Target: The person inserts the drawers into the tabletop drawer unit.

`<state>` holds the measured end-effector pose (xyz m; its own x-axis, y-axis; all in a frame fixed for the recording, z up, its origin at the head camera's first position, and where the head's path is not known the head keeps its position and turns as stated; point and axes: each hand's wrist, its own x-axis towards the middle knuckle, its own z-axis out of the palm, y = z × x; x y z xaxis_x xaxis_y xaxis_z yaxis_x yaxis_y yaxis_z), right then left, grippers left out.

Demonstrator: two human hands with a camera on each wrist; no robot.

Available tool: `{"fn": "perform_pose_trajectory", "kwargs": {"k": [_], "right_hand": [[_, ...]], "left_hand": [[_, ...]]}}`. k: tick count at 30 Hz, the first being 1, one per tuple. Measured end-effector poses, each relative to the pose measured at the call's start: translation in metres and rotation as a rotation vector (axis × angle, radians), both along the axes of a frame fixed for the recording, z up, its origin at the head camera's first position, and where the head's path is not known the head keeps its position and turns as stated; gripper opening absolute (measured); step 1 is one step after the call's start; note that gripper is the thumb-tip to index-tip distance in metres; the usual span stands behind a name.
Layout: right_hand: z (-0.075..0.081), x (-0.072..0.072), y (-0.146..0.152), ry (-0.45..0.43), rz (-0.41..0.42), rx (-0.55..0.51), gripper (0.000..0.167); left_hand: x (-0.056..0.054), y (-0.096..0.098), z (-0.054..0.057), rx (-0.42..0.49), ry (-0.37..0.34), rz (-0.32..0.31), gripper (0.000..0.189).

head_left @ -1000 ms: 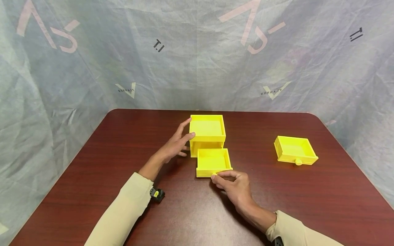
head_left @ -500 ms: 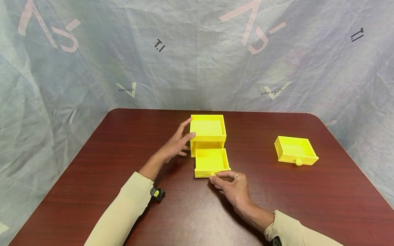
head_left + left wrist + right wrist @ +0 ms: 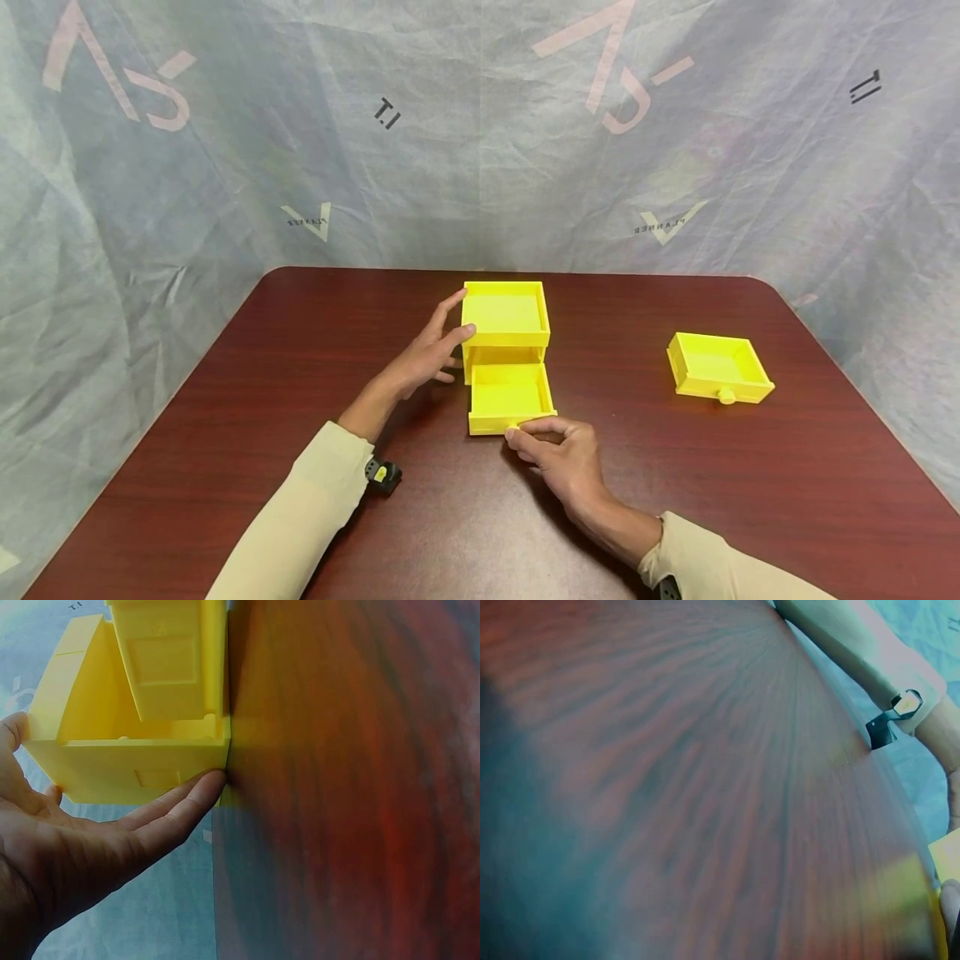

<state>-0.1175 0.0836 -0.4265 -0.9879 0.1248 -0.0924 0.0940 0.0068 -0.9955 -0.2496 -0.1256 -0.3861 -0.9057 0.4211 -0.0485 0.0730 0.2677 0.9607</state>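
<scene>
Mid-table stands a small yellow cabinet with a tray-like top and an open front. My left hand rests against its left side, fingers spread and mostly straight, the thumb at the front top edge. In the left wrist view, fingertips touch the cabinet's side wall. A yellow drawer sits before the cabinet's lower opening; whether its back end is inside is hard to tell. My right hand pinches the knob on the drawer's front between thumb and index finger. The right wrist view shows only a fingertip and yellow edges.
A second yellow drawer with a round knob lies at the right of the dark red-brown table. Behind the table hangs a grey printed cloth. Black wrist devices sit at the sleeve cuffs.
My right hand has slid the drawer slightly left, lining it up more with the cabinet's opening. The left hand and cabinet have stayed in place.
</scene>
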Motion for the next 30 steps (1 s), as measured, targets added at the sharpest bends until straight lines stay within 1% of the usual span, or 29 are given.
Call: {"fn": "perform_pose_trajectory", "kwargs": {"k": [16,22,30], "right_hand": [[-0.0023,-0.0011,-0.0058,-0.002,0.0,-0.028,0.014],[-0.001,-0.0009,-0.0077,0.006,-0.017,-0.003,0.018],[-0.001,-0.0021,-0.0098,0.005,-0.022,0.018,0.018]], "left_hand": [[0.0011,0.0004,0.0006,0.004,-0.002,-0.005,0.066],[0.0016,0.0004,0.0011,0.005,-0.003,-0.008,0.066],[0.0016,0.0001,0.0016,-0.002,-0.002,-0.003,0.067]]}}
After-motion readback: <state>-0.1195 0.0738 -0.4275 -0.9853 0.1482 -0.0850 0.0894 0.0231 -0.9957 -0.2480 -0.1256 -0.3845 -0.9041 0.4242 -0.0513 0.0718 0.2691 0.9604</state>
